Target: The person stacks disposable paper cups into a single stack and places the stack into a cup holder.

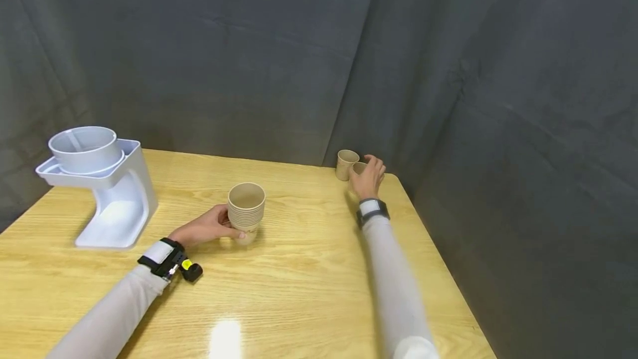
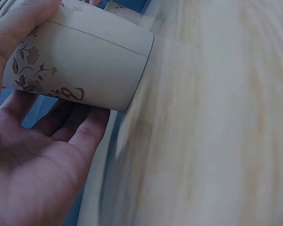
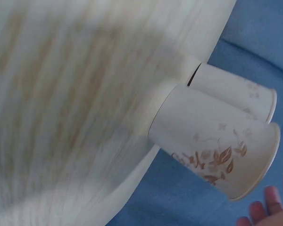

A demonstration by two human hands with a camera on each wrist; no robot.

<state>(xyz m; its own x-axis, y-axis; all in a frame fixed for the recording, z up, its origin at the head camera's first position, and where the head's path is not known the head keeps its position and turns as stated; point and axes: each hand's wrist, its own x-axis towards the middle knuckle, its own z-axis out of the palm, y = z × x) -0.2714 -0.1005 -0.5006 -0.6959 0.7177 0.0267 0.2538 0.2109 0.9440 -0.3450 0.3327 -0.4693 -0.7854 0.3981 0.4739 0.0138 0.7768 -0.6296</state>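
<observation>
My left hand (image 1: pixel 206 227) grips a stack of nested tan paper cups (image 1: pixel 246 216), thumb on the near side and fingers around the far side. In the left wrist view the lowest cup (image 2: pixel 96 59) shows a brown floral print, its base close over the wood. At the table's far right corner, my right hand (image 1: pixel 368 179) is spread over a single paper cup (image 3: pixel 217 146). In the right wrist view its fingertips (image 3: pixel 272 194) are just off the rim. A second single paper cup (image 1: pixel 345 168) stands upright right beside that one.
A pale grey plastic stand (image 1: pixel 117 204) with a round cup-like holder (image 1: pixel 87 154) on top is at the table's left. Dark grey curtains (image 1: pixel 239 60) hang behind and along the right of the wooden table (image 1: pixel 299 292).
</observation>
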